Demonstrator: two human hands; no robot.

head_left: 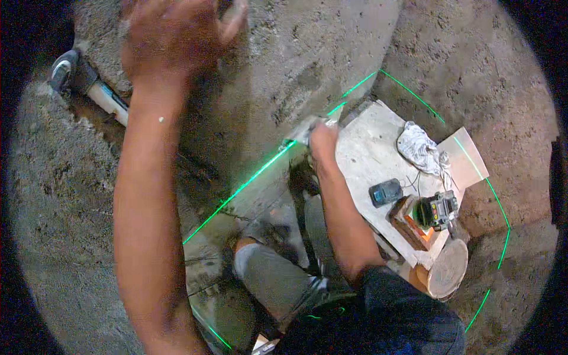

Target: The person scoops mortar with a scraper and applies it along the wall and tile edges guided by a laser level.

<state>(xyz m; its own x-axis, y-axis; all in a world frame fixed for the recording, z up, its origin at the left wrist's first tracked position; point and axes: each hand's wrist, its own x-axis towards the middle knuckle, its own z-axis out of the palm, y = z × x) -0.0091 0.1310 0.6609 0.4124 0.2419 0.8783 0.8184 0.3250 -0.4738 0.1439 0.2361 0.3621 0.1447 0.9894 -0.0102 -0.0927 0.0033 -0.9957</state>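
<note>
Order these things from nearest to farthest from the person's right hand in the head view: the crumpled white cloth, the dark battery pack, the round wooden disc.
From the right hand:
1. Dark battery pack, on the pale board, down-right of the hand.
2. Crumpled white cloth, further right on the board.
3. Round wooden disc, at the board's lower right end, clearly farthest.

Construction site interior: rough grey cement plaster wall [307, 53], green laser level [436, 212] on a brick, its green line [248, 183] crossing wall and board [373, 148].
</note>
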